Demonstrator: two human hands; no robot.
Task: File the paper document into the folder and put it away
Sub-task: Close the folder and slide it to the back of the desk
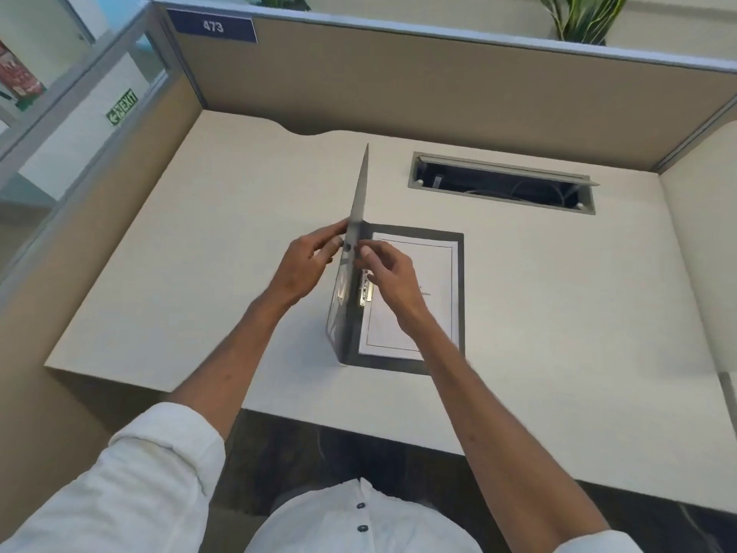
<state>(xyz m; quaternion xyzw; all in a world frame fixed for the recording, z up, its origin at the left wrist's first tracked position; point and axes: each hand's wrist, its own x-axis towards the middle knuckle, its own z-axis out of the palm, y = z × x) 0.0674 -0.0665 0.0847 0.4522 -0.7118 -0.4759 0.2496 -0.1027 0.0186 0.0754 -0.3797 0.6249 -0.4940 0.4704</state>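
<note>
A grey folder [458, 273] lies on the desk with its back cover flat and its front cover [358, 201] standing nearly upright along the spine. A white paper document [410, 249] with a thin black border rests inside on the back cover. My left hand [307, 261] presses against the outer side of the raised cover, fingers around its edge. My right hand [389, 269] is on the inner side, fingertips pinched at the metal clip [365, 293] near the spine, over the paper's left edge.
The folder sits mid-desk on a cream desk top [199, 241] enclosed by tan partition walls. An open cable tray slot [502, 185] lies behind the folder to the right. Plants [582, 18] stand beyond the back partition.
</note>
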